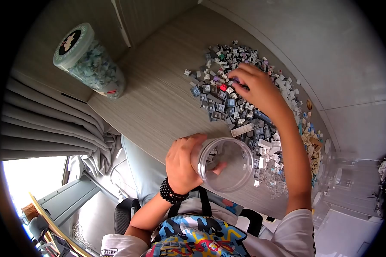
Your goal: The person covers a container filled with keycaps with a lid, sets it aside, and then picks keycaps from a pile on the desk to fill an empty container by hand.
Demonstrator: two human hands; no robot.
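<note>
My left hand (pixel 185 162), with a black beaded bracelet at its wrist, is wrapped round a clear round jar (pixel 227 165) above the table's front edge. The jar's open mouth faces up, and a few small pieces show through it. Over the big pile of loose keycaps (pixel 218 105), my right hand (pixel 251 83) has thumb and fingers curled towards each other at the dark and purple pieces. What lies between those fingertips is too small to make out. Just left of them is a red piece (pixel 223 87).
A tall lidded jar (pixel 92 66) full of pale green pieces stands on the table (pixel 150 81) at the back left. White and clear pieces (pixel 272 180) lie under my right forearm. Several clear containers (pixel 343 175) are at the right, and a grey curtain (pixel 47 124) hangs left.
</note>
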